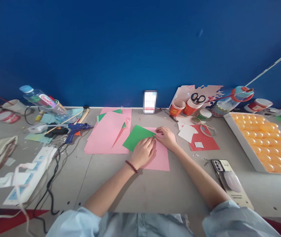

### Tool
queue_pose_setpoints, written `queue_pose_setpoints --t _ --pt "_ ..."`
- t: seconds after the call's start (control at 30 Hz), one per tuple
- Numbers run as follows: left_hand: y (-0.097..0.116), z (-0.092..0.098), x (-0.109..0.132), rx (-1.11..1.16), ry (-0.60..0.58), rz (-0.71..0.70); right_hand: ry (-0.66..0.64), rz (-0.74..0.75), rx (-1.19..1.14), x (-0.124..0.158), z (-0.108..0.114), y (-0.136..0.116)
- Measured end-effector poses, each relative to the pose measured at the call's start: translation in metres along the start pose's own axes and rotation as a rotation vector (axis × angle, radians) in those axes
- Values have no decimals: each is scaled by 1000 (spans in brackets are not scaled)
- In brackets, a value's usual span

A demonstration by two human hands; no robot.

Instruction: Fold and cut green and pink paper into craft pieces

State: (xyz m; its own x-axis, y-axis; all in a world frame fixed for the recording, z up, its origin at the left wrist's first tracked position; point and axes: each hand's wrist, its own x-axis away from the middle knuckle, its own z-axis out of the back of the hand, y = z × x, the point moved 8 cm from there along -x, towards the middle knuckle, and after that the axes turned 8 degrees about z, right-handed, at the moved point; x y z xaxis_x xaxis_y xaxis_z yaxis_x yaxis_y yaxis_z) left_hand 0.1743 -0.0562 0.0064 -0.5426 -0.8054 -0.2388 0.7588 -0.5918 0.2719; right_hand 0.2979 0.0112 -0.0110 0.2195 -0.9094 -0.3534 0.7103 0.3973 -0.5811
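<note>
Pressing flat, my left hand (143, 152) lies palm-down, fingers together, on the matte green paper square (136, 136) atop a smooth pink sheet (158, 158) on the grey bench (140, 187). My right hand (166, 137) pinches the square's right corner, which both hands hide.

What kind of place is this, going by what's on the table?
Probably a craft or hobby work table set against a blue wall. Pink paper sheets and a green paper lie under both hands, a blue glue gun sits to the left, and scissors stand in a paper cup.
</note>
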Motion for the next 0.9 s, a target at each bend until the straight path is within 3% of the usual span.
queue_pose_setpoints --t 0.27,0.9 --pt "-3 -5 2 -1 21 15 -49 78 40 2 1 -10" --pt "-3 -5 3 24 33 13 19 -100 -111 -4 -2 16"
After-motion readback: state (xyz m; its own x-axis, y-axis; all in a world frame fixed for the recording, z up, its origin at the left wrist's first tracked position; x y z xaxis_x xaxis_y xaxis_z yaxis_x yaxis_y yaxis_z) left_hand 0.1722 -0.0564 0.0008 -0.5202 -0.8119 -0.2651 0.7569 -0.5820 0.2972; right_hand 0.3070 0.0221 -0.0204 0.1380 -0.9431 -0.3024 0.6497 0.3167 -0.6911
